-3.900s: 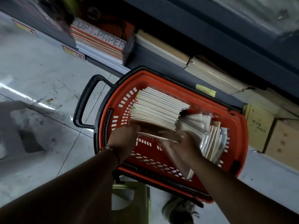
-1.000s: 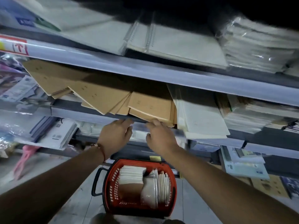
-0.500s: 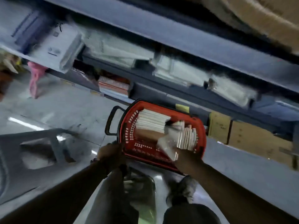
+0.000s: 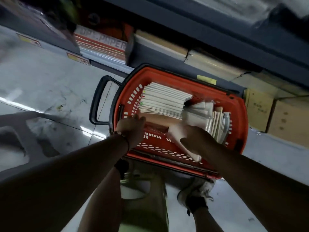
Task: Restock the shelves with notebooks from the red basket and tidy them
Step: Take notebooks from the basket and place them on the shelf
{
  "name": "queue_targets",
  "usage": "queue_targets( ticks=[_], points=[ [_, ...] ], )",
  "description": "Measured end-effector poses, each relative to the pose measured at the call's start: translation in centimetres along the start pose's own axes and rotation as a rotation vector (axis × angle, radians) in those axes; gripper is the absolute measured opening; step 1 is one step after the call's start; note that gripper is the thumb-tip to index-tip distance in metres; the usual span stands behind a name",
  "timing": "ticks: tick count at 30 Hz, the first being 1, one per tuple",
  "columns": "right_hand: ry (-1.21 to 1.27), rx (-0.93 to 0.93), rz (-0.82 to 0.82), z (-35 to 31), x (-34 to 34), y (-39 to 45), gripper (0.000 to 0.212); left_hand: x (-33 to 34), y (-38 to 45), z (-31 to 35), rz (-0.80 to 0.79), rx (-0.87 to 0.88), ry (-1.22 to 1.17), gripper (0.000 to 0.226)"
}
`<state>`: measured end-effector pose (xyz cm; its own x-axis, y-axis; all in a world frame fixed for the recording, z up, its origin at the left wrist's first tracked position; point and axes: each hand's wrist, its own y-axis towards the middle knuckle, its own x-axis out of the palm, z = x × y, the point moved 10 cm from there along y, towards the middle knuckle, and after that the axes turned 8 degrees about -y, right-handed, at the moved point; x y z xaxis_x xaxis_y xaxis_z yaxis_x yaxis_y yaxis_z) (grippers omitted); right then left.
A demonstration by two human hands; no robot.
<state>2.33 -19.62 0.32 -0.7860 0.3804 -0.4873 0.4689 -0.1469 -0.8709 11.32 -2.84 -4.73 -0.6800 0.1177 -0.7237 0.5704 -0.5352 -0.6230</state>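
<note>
The red basket [image 4: 237, 114] stands on the floor under the lowest shelf. A stack of white-edged notebooks [image 4: 163, 101] lies in its left half, with a brown cover [image 4: 158, 118] at the near end. Wrapped notebooks [image 4: 217, 124] stand on edge at the right. My left hand [image 4: 132, 129] reaches in and touches the near end of the stack, fingers fairly straight. My right hand [image 4: 199, 141] grips a thin pale notebook [image 4: 175, 134] that slants across the basket's near side, thumb over it.
The basket's black handle [image 4: 97, 101] sticks out to the left. Copy paper reams [image 4: 102, 46] sit on the bottom shelf behind it, and cardboard boxes [image 4: 284, 121] to the right. A grey plastic stool [image 4: 15, 138] stands at the left. My shoe [image 4: 195, 196] is near the basket.
My hands left the brown notebooks on the upper shelf and dropped down into the basket. The view swung from the shelves to the floor.
</note>
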Motion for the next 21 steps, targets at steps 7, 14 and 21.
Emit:
queue_targets(
  ticks=[7,14,21],
  points=[
    [0.03,0.041,-0.016,-0.1,0.9,2.8,0.046,1.6,1.4,-1.0,0.032,-0.075,0.0,0.051],
    [0.189,0.109,0.084,0.1,2.7,5.3,0.036,1.1,1.8,-1.5,0.132,-0.098,-0.083,0.059],
    [0.269,0.153,0.122,0.6,3.6,7.4,0.05,1.5,2.4,-0.6,0.086,-0.037,-0.13,0.026]
  ],
)
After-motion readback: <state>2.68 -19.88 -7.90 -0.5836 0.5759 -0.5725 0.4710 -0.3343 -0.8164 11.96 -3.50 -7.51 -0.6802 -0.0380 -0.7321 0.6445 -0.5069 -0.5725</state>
